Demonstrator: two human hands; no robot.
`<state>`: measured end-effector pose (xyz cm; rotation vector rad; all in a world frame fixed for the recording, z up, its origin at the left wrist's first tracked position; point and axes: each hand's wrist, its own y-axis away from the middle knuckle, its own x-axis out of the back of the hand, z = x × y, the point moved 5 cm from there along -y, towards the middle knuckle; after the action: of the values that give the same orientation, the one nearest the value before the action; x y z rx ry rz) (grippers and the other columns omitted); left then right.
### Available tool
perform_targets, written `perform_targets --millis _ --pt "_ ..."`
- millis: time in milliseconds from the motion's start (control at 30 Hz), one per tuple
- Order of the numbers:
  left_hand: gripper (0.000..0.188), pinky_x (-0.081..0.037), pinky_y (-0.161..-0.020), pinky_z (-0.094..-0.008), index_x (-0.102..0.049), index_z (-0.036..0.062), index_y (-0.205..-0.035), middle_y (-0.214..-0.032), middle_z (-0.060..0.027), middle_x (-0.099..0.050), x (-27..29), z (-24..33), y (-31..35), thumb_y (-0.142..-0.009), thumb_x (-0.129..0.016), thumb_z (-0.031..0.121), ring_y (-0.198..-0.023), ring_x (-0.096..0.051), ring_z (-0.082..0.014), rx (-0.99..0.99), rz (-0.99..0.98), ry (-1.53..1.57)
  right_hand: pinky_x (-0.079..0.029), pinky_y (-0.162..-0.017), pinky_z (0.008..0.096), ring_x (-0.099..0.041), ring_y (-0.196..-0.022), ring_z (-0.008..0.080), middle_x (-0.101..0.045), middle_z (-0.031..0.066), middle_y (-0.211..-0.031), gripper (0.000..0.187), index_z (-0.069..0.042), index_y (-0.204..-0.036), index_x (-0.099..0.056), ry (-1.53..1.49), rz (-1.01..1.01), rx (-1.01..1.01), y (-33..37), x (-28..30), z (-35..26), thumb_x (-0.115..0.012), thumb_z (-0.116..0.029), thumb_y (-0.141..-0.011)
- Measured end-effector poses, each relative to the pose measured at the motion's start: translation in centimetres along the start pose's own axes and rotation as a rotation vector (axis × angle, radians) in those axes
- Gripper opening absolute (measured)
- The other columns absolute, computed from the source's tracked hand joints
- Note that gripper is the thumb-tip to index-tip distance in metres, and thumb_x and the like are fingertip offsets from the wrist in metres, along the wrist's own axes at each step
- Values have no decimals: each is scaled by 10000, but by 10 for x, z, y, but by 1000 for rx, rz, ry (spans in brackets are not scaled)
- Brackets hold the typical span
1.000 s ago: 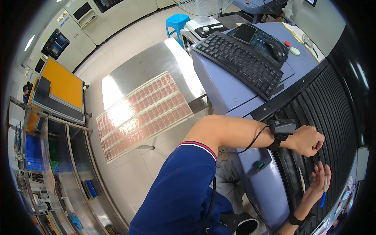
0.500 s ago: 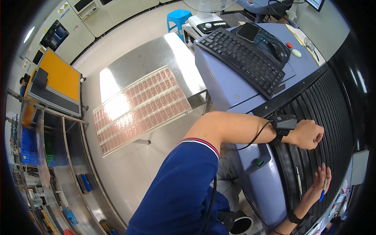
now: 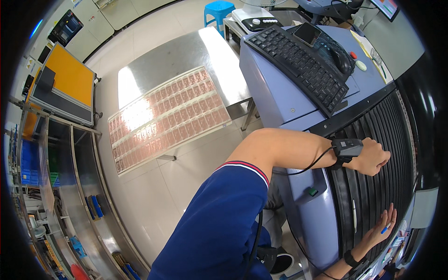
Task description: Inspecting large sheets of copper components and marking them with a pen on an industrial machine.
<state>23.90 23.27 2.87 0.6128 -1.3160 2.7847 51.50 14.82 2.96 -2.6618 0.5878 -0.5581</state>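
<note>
Lying among the loosely outstretched fingers of the right hand, which keep it by a light hold, the blue-tipped pen is above the black ribbed cover (the hand hides most of its barrel). It should be light and stiff, hardly fragile, but smooth enough to twist or slide; a thumb-and-finger pinch near the middle of the barrel would steady it best. A slim white pen lies on the same cover, between the two hands and toward the person's side; it too looks light and rigid, apt to roll, so its middle seems the place to pinch. The left hand is curled into a fist over the ribs, and whether it encloses anything I cannot tell. The cover's folds look pliable, likely to give under pressure.
</note>
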Motion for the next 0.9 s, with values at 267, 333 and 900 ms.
perform_targets --millis 267,333,900 --pt "210 -491 -496 -385 -571 -47 -810 -580 -163 -606 12 -5 -8 -705 -636 124 -541 -642 -301 15 -61 -227 -397 -1006 308 -553 -1171 171 -588 136 -1274 440 5 -1318 -459 96 71 40 -4 12 -12 -546 -166 -923" --pt "234 -485 -501 -388 -569 -50 -839 -620 -168 -610 12 -12 -8 -712 -636 135 -555 -640 -298 12 14 -262 -390 -1037 318 -544 -1191 195 -572 136 -1294 429 -1 -1311 -478 68 103 53 -8 24 -10 -514 -214 -940" --pt "637 -348 -956 -579 -529 -98 -1186 -1087 -243 -582 -3 -37 -2 -681 -676 261 -990 -581 -369 303 -172 -760 -392 -1016 356 -528 -1193 275 -517 206 -1318 612 22 -1330 -467 436 -259 8 -44 43 71 -632 -380 -898"
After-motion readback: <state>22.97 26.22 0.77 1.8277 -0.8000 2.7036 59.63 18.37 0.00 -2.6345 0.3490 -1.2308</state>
